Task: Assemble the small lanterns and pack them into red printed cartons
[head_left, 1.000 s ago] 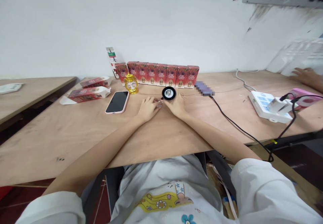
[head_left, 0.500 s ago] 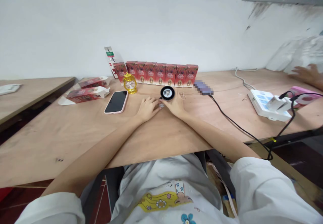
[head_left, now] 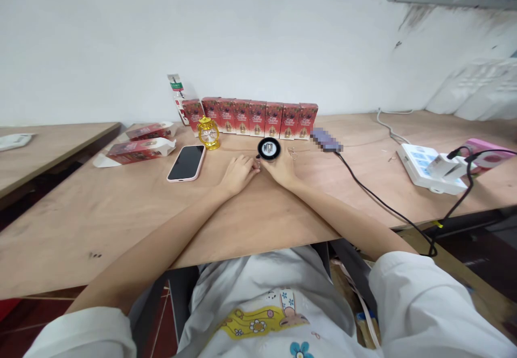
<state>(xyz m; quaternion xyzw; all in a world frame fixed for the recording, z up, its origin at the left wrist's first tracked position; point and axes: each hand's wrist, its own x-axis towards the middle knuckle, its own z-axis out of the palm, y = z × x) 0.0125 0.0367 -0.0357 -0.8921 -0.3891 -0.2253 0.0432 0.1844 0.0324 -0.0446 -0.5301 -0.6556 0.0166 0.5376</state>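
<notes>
My right hand (head_left: 281, 168) is wrapped round a round black object (head_left: 262, 157), its end facing up. That end has a black rim, a pale disc and small silvery parts in the middle; the rest is hidden by my hand. Close on its left, my left hand (head_left: 239, 173) rests on the wooden table, thumb and fingers pinched together. What they hold, if anything, is too small to name. A gold lantern (head_left: 209, 133) with a clear middle stands upright beyond my left hand. Just right of my right hand lie a few thin, light-coloured bits (head_left: 293, 154).
Red printed boxes (head_left: 257, 118) stand in a row by the wall. Two opened red boxes (head_left: 139, 151) and a phone (head_left: 186, 163) lie left. A blurred purple device (head_left: 325, 140) with a black cable and a white power strip (head_left: 430, 167) are right. Plastic-wrapped goods (head_left: 476, 91) stand far right.
My left fingers have drawn together, and the small shiny bits by their tips no longer show. Another person's hand at the far right has left the view. The round black object has barely moved.
</notes>
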